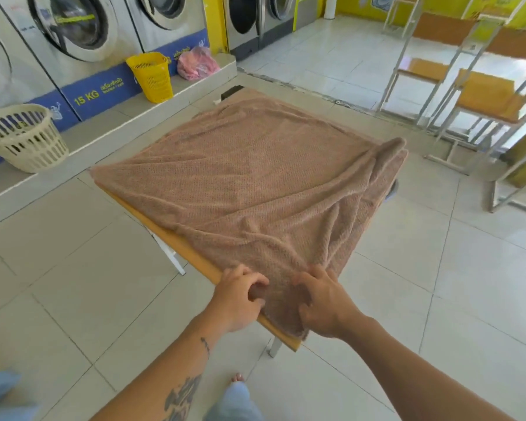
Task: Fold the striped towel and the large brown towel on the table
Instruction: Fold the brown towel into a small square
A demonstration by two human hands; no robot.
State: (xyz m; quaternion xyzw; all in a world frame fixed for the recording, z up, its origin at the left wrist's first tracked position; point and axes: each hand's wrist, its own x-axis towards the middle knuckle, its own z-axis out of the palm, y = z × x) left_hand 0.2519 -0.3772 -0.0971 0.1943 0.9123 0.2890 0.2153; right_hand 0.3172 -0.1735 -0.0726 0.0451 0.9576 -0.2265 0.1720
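Brown towel [249,177] lies spread, unfolded, mid-frame; both hands [240,299] [322,305] pinch its near corner; no striped towel visible.

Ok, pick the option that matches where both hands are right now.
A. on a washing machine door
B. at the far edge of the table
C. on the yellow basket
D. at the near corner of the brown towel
D: the left hand and right hand both grip the brown towel at its near corner, by the table edge.
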